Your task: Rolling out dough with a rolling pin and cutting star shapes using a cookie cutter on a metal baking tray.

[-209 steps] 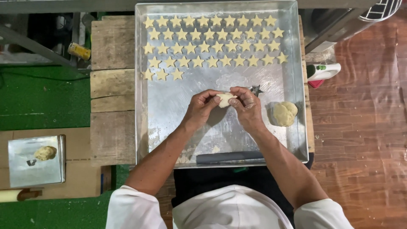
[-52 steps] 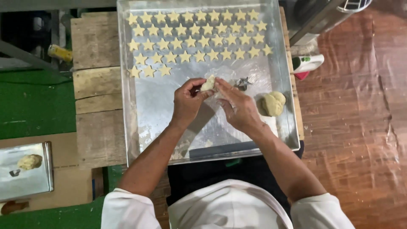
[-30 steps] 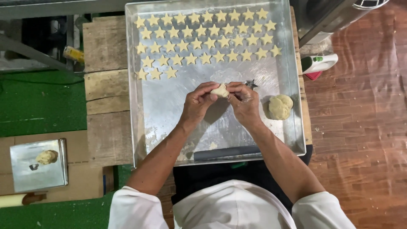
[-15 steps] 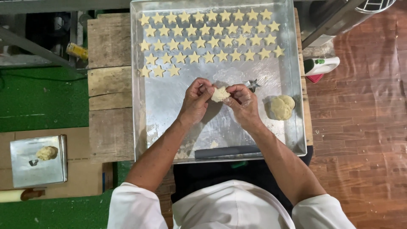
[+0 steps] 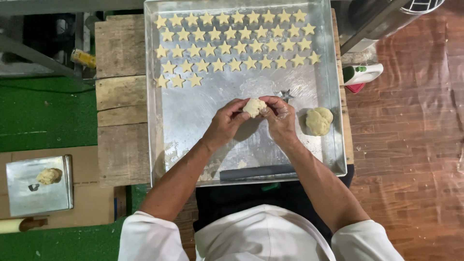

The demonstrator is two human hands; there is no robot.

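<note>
1. Small tray (image 5: 19, 193) at far left carries a dough lump (image 5: 49, 176) and a dark cutter (image 5: 34, 187); it lies well apart from the hands and plays no part in any risk.
2. Star cut-outs (image 5: 235, 47) lie in rows across the far half of the large metal tray (image 5: 183, 121), which rests on the wooden bench (image 5: 121, 48). Risk: a forearm or sleeve that drifts forward could smear the nearest, short row.
3. Left hand (image 5: 224, 123): its grip pinches the left side of the dough piece (image 5: 254, 107), which is held just above the bare tray middle.
4. Right hand (image 5: 279, 116): its grip pinches the right side of the same piece. Risk: uneven pressure between the two hands could tear or crumble the soft piece onto the tray.
5. Star cutter (image 5: 284, 94) stands just beyond the right fingers; a knuckle could knock it.
6. Larger dough ball (image 5: 319, 121) rests near the right tray wall.
7. Difference from half a second earlier: the hands, the dough piece and the tray contents match closely; only the camera framing shifts slightly.
</note>
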